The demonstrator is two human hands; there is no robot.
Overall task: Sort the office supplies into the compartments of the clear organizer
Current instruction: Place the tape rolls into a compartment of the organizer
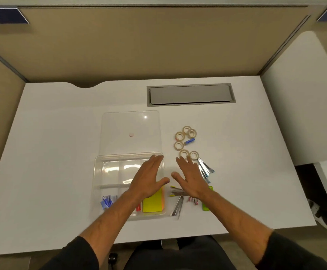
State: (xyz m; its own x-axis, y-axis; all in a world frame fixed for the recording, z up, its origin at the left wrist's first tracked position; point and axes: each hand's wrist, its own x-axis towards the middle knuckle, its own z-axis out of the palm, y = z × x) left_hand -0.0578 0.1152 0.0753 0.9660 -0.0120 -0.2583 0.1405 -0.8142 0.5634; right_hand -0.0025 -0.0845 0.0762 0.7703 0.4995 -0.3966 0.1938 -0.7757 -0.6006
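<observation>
Fingers of left hand (149, 177): straight, spread, holding nothing, above the clear organizer (98, 172). Fingers of right hand (191, 179): straight, spread, just right of the organizer. Yellow sticky notes (152, 203): organizer's near right compartment. Tape rolls (185, 139), staplers (177, 201): on table (51, 152), right of the organizer. Lid (130, 131): behind it.

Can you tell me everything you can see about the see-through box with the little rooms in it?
The clear organizer looks like transparent plastic, a shallow rectangular tray with rounded corners, split by clear dividers. It sits flat and open on the white desk, with its clear lid lying just behind it. Near compartments hold a yellow sticky-note pad and small blue packets; the far ones look empty. The left hand spreads open above its right side.
</observation>
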